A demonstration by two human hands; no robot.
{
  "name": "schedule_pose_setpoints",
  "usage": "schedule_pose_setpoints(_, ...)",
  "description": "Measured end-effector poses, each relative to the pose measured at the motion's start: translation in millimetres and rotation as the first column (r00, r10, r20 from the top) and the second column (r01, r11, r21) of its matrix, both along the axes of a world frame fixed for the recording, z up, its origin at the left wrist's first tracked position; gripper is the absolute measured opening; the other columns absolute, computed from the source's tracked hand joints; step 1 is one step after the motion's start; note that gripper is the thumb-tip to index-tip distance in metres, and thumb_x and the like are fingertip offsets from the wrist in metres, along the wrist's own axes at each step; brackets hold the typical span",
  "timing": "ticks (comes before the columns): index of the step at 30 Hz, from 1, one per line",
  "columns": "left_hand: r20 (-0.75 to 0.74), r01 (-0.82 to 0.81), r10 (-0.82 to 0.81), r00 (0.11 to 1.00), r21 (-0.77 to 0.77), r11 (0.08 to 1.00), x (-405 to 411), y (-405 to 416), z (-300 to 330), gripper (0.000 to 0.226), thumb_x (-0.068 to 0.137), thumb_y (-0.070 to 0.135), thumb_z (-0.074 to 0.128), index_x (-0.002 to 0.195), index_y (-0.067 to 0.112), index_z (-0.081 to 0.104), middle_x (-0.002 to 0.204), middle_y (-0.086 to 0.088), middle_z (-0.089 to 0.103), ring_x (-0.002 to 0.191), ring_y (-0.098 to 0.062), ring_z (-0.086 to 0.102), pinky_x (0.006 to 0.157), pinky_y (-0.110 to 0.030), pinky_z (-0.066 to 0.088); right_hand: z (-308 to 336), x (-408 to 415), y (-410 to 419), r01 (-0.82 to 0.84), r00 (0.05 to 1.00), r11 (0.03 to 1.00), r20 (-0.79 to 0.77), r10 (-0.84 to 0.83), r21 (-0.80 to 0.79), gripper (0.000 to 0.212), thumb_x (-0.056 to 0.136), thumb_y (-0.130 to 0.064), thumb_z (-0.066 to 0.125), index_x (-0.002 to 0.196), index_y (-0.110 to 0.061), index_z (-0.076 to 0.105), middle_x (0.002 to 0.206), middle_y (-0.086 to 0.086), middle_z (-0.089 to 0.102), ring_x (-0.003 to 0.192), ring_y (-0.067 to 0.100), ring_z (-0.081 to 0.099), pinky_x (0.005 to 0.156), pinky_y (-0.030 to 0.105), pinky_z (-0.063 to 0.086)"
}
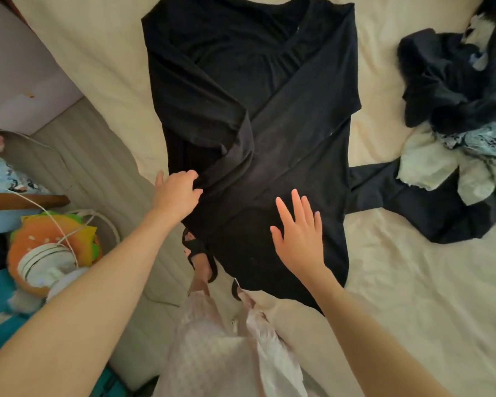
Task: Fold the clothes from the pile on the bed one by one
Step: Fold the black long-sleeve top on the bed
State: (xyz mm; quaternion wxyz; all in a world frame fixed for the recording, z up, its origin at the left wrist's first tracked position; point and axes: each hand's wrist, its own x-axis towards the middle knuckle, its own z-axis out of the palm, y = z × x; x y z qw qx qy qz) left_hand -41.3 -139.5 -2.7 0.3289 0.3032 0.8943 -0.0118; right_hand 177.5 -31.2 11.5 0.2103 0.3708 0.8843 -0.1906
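Observation:
A black long-sleeved top lies spread on the cream bed, neck away from me, with both sleeves folded across its body so they cross in the middle. My left hand grips the cuff end of one sleeve at the garment's left edge, fingers curled into the cloth. My right hand lies flat with spread fingers on the lower part of the top. The pile of clothes, dark and white pieces, sits at the right of the bed.
A dark garment trails from the pile toward the top's right edge. Left of the bed, on the floor, are a burger-shaped cushion, a white round device with a cord and teal items. My sandalled foot shows at the bed's edge.

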Motion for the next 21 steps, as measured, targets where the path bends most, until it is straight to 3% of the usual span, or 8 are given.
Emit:
schedule_pose_setpoints(3,0.021,-0.11,0.109,0.994,0.068,0.992,24,1,36,0.03,0.095,0.032,0.052,0.116,0.011,0.052,0.1,-0.009,0.062,0.099,-0.033,0.06,0.076,-0.038,0.045,-3,12,9,-0.02,0.997,0.988,0.072,0.032,-0.154,0.062,0.099,-0.035,0.043,0.152,-0.027,0.012,0.16,0.002,-0.002,0.147,0.022,-0.003,0.117,0.043,0.007)
schedule_pose_setpoints(6,0.02,-0.116,0.115,0.993,0.192,0.975,66,18,79,0.031,0.093,0.036,0.053,0.116,0.014,0.052,0.098,-0.004,0.063,0.095,-0.026,0.061,0.077,-0.037,0.049,11,12,20,0.241,0.941,0.897,-0.135,-0.309,-0.37,0.045,0.099,-0.027,0.045,0.143,-0.021,0.039,0.154,0.0,0.03,0.142,0.016,0.025,0.114,0.034,0.025)
schedule_pose_setpoints(9,0.399,-0.143,-0.018,0.917,0.369,0.919,115,48,101,0.036,0.094,0.029,0.054,0.129,0.023,0.051,0.103,0.007,0.063,0.095,-0.008,0.059,0.09,-0.03,0.05,32,16,36,0.539,0.541,0.392,-0.05,-0.84,-0.745,0.034,0.1,-0.036,0.041,0.128,-0.021,0.054,0.128,-0.003,0.058,0.124,0.014,0.05,0.097,0.027,0.042)
schedule_pose_setpoints(12,0.624,-0.218,-0.08,0.777,0.387,0.896,144,61,92,0.036,0.096,0.022,0.05,0.132,0.025,0.051,0.117,0.006,0.061,0.1,0.0,0.055,0.094,-0.02,0.045,33,28,52,0.572,0.276,-0.032,0.229,-0.934,-0.819,0.05,0.099,-0.051,0.03,0.132,-0.019,0.05,0.127,-0.003,0.055,0.119,0.015,0.047,0.1,0.037,0.033)
schedule_pose_setpoints(14,0.576,-0.299,0.036,0.816,0.369,0.88,143,53,75,0.032,0.097,0.021,0.048,0.128,0.023,0.055,0.121,0.005,0.059,0.102,0.0,0.053,0.09,-0.016,0.042,26,35,53,0.63,0.273,-0.048,0.279,-0.921,-0.775,0.045,0.098,-0.051,0.037,0.124,-0.019,0.052,0.119,-0.005,0.057,0.11,0.014,0.051,0.098,0.038,0.037)
schedule_pose_setpoints(17,0.442,-0.468,0.312,0.841,0.304,0.83,126,31,48,0.03,0.095,0.018,0.051,0.124,0.02,0.055,0.12,0.003,0.058,0.102,-0.006,0.055,0.079,-0.013,0.039,16,37,45,0.7,0.413,0.174,0.193,-0.89,-0.693,0.027,0.094,-0.041,0.053,0.109,-0.019,0.056,0.105,-0.005,0.058,0.096,0.01,0.055,0.093,0.038,0.049)
schedule_pose_setpoints(19,0.452,-0.663,0.53,0.717,0.209,0.719,112,20,35,0.038,0.093,0.018,0.056,0.13,0.018,0.049,0.124,0.001,0.055,0.103,-0.011,0.055,0.084,-0.021,0.046,9,37,42,0.696,0.52,0.324,0.139,-0.843,-0.641,0.026,0.091,-0.033,0.06,0.108,-0.014,0.059,0.103,-0.001,0.06,0.098,0.017,0.059,0.09,0.039,0.052)
schedule_pose_setpoints(21,0.51,-0.789,0.638,0.576,0.143,0.598,102,21,29,0.049,0.091,0.021,0.06,0.136,0.018,0.042,0.127,0.0,0.053,0.109,-0.016,0.056,0.094,-0.033,0.049,6,37,44,0.708,0.496,0.303,0.144,-0.857,-0.638,0.012,0.09,-0.024,0.062,0.096,-0.014,0.061,0.101,0.003,0.062,0.098,0.02,0.06,0.09,0.038,0.052)
